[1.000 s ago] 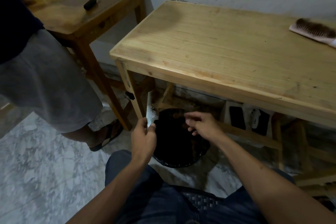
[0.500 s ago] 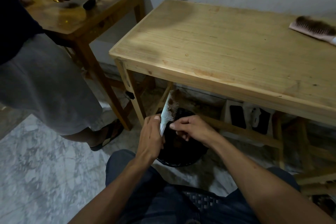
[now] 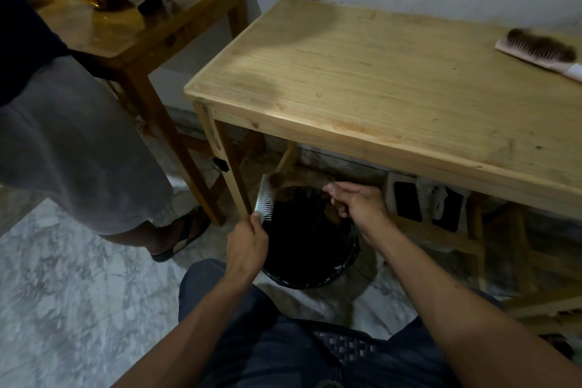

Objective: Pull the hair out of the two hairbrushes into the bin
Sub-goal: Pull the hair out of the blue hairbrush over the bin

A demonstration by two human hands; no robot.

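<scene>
Holding the white brush [image 3: 265, 198] upright over the bin [image 3: 310, 239], my left hand [image 3: 247, 244] clamps its handle so hair falls inside; my right hand [image 3: 357, 203] pinches a tuft above it. The pink brush [image 3: 535, 50] waits on the worktop [image 3: 393, 82].

Your left hand [image 3: 247, 241] holds a hairbrush [image 3: 265, 198] over the left rim of the bin [image 3: 343, 264], which sits on the floor under the table's [image 3: 378, 82] front edge. Your right hand [image 3: 359, 203] hovers above the bin. The second hairbrush [image 3: 540, 50] lies on the table's far right.
</scene>
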